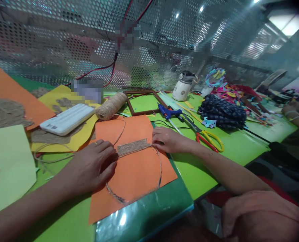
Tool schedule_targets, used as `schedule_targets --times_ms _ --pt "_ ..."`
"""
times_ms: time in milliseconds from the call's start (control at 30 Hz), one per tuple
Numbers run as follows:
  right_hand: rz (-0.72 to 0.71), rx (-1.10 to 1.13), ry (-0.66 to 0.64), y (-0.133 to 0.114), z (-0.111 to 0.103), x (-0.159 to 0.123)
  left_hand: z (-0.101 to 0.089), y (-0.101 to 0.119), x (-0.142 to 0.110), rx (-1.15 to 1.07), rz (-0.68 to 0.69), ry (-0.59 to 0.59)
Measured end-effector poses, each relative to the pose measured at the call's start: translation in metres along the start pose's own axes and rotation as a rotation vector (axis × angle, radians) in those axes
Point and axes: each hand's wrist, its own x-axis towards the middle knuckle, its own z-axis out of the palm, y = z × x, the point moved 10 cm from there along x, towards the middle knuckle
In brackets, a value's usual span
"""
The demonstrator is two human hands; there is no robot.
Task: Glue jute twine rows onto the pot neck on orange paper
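Note:
An orange sheet of paper point(136, 178) lies in front of me with a flat band of jute twine rows point(133, 147) across its middle. My left hand point(95, 169) has its fingers curled together at the band's left end, on the twine there. At the right end, my right hand point(164, 139) pinches the twine between thumb and fingers. A loose length of twine point(160, 168) curves from the right hand down over the paper and round toward the left hand. Under the sheet is a glossy green folder point(149, 215).
Behind the paper are a twine spool point(112, 106), a white power-bank-like box point(68, 119) and a brown frame point(131, 107). To the right lie a blue glue gun point(169, 111), red-and-yellow-handled scissors point(207, 138), a white bottle point(182, 86) and dark checked cloth point(222, 111).

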Motion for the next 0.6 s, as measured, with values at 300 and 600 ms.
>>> schedule_targets --times_ms 300,600 --pt "-0.017 -0.018 -0.006 -0.0004 0.0067 0.0001 -0.0009 -0.0004 -0.0027 0.043 0.055 0.090" --pt "-0.059 -0.029 0.003 -0.0073 0.0049 -0.0036 0.0012 -0.0055 -0.0035 -0.005 0.041 0.103"
